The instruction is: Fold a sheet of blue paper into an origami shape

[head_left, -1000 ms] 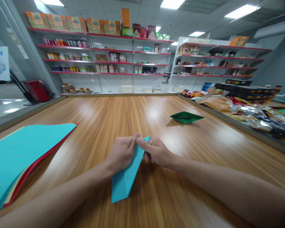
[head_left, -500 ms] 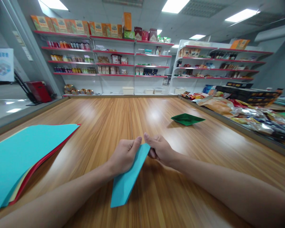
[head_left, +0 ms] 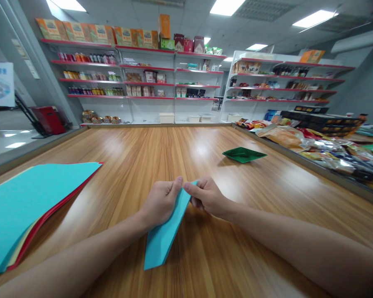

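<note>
A folded strip of light blue paper (head_left: 163, 244) slants up from the near side of the table, held between both hands. My left hand (head_left: 162, 203) is closed around its left edge, thumb lying along the top. My right hand (head_left: 209, 193) pinches the paper's far upper end between thumb and curled fingers. The two thumbs nearly meet at that end. Underneath, the fingers of the left hand are hidden by the paper. Beyond my right hand, a folded green paper shape (head_left: 244, 155), like a shallow boat, rests on the wooden table (head_left: 136, 153).
On the left lies a stack of coloured paper sheets (head_left: 34, 198), blue on top, with cream and red edges showing. Packaged snacks (head_left: 323, 153) are heaped beyond the table's right rim. Shelves of goods (head_left: 149, 68) stand behind the far edge.
My right thumb has come down onto the upper end of the blue paper, where before it pointed up beside it. My left hand keeps its hold. The view has shifted slightly.
</note>
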Motion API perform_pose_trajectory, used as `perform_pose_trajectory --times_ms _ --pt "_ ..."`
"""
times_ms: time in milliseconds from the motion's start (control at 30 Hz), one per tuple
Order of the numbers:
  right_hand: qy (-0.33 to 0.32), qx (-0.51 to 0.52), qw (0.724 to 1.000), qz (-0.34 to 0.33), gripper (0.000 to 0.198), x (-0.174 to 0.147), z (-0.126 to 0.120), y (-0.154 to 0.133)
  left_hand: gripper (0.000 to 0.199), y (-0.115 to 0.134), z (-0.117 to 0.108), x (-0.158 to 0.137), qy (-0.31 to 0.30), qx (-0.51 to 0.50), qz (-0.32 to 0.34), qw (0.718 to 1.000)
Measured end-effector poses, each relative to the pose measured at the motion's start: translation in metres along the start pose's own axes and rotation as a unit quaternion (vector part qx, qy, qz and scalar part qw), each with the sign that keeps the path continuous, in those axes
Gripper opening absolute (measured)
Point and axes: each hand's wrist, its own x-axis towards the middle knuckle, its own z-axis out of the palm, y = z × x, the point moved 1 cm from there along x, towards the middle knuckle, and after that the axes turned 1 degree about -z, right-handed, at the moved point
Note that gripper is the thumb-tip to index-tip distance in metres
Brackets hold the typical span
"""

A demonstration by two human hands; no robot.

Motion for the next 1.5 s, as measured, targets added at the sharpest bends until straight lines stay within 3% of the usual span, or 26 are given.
perform_pose_trajectory --times_ms 167,333,433,567,700,900,1067,1133,1200,1267,1367,1500 --pt "-0.032 0.041 0.999 0.004 0.067 -0.001 0.003 -0.003 0.054 -0.004 0.001 0.000 0.031 0.015 -0.002 0.999" --pt "-0.023 0.063 0.998 0.021 0.069 0.000 0.005 0.000 0.056 -0.002 0.003 -0.001 0.044 0.019 -0.004 0.999" --pt "-0.088 -0.007 0.996 0.021 0.056 -0.005 0.012 -0.001 0.058 0.000 0.003 -0.002 0.037 0.009 -0.020 0.999" --pt "-0.160 -0.025 0.986 0.033 0.064 -0.012 0.017 -0.004 0.061 0.000 0.003 -0.003 0.002 -0.013 -0.024 1.000" --pt "-0.114 -0.006 0.993 0.034 0.062 -0.012 0.011 -0.006 0.061 0.001 0.003 -0.002 -0.037 -0.046 0.004 0.998" --pt "-0.057 0.032 0.997 0.030 0.068 -0.006 0.007 -0.003 0.057 0.001 0.001 -0.002 -0.024 -0.057 -0.001 0.998" --pt "0.089 0.174 0.981 0.015 0.062 0.010 -0.007 -0.004 0.052 0.006 0.007 -0.008 -0.104 -0.021 0.014 0.994" --pt "0.104 0.201 0.974 0.003 0.065 0.013 -0.012 -0.004 0.052 0.006 0.008 -0.006 -0.054 -0.029 -0.011 0.998" --pt "0.080 0.187 0.979 0.001 0.069 0.011 -0.011 -0.002 0.051 0.004 0.007 -0.003 0.000 -0.030 -0.017 0.999" --pt "0.023 0.110 0.994 -0.010 0.071 0.004 -0.003 0.002 0.052 0.000 0.003 0.001 0.034 -0.003 -0.020 0.999" --pt "-0.067 -0.003 0.998 -0.004 0.065 -0.006 0.012 0.006 0.055 -0.006 -0.001 0.004 0.035 0.029 -0.019 0.999" --pt "-0.051 -0.038 0.998 0.017 0.064 -0.010 0.020 0.005 0.059 -0.012 0.001 0.005 0.002 0.028 -0.010 1.000"
